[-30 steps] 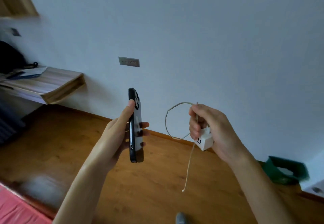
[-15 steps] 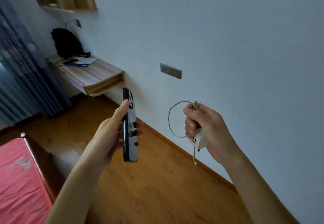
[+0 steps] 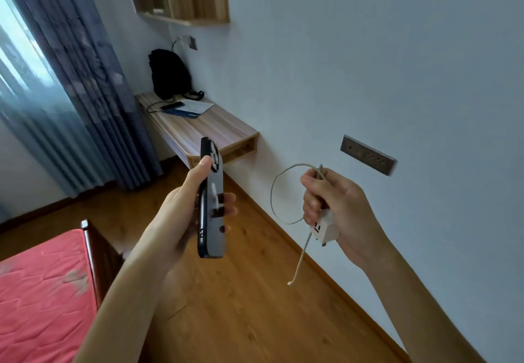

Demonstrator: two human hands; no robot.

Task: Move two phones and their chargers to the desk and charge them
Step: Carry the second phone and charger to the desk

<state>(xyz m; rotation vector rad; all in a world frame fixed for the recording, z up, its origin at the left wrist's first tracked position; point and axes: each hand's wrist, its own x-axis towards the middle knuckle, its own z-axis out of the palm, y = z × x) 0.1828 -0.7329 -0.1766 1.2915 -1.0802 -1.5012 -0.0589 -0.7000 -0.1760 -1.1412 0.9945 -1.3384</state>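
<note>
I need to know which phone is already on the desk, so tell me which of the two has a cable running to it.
The phone on the desk, lying flat beside the papers, has a dark cable at its end. The phone in the left hand has none.

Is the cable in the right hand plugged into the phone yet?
No, the cable's free end dangles loose below the right hand, apart from the phone held in the left hand.

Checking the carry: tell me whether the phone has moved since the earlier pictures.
Yes. The phone now overlaps the wall desk's near corner; earlier it was well right of the desk, under the wall socket.
</note>
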